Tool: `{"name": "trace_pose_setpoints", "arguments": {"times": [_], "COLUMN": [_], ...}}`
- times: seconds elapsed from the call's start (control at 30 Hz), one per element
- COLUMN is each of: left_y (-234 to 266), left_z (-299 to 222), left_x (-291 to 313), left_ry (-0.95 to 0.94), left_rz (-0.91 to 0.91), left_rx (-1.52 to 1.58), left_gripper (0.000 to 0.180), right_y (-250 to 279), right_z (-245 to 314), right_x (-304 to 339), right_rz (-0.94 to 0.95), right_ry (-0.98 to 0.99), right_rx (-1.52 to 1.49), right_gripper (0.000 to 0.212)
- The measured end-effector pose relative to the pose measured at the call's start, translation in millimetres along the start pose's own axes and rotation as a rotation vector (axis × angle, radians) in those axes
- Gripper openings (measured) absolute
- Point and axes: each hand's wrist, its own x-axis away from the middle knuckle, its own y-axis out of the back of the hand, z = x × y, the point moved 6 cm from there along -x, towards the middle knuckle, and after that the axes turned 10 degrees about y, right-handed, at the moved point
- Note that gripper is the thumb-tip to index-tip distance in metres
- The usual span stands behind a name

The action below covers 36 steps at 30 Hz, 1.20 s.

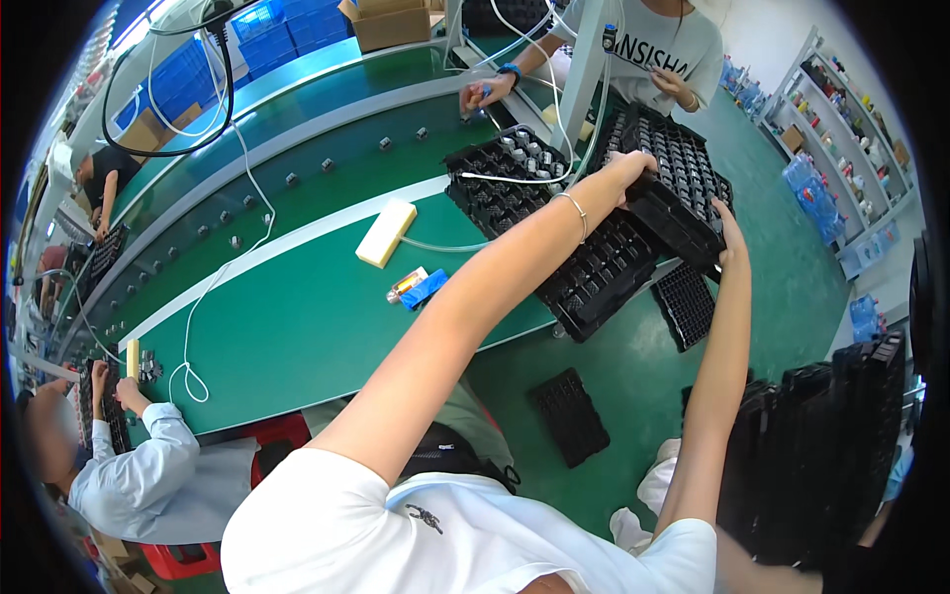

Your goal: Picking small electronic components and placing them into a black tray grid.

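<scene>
Ahead of me and to the right, a black plastic tray [676,221] with rows of small pockets is tilted between my hands. My left hand [631,170] grips its left end, fingers partly hidden behind it. At its right end, my right hand [730,236] has its fingers bent round the edge. Just left of and below it, another black compartment tray [594,279] lies at the table's right end. Beyond that, a further black tray [510,178] holds several small metal parts; a white cable runs across it.
A yellow-white block [386,233] and a blue item [426,290] lie on the green table [287,322]. Small parts dot the conveyor [327,164]. Black trays [571,416] lie on the floor, with tall stacks [811,445] at right. Co-workers stand opposite and sit at left.
</scene>
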Motion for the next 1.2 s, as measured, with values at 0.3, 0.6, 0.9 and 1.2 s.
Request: {"name": "trace_pose_setpoints", "arguments": {"times": [0.3, 0.6, 0.9, 1.2], "left_y": [7.6, 30.9, 68.3, 97.0], "left_z": [36.5, 74.3, 109.5, 141.3], "left_x": [54.8, 137.9, 241.4, 281.0], "left_ry": [0.191, 0.120, -0.055, -0.161], "left_rz": [0.264, 0.274, 0.292, 0.289], "left_rx": [-0.027, -0.127, -0.064, -0.086], "left_gripper": [0.014, 0.012, 0.054, 0.066], "right_y": [6.7, -22.7, -52.0, -52.1], "right_z": [-21.9, -49.7, -85.6, -123.6], "right_x": [62.0, 165.7, 270.4, 312.2], "right_rz": [-0.033, 0.093, 0.050, 0.039], "right_ry": [0.149, 0.110, 0.280, 0.348], "right_rx": [-0.059, -0.262, -0.285, -0.302], "right_gripper": [0.050, 0.043, 0.038, 0.041]}}
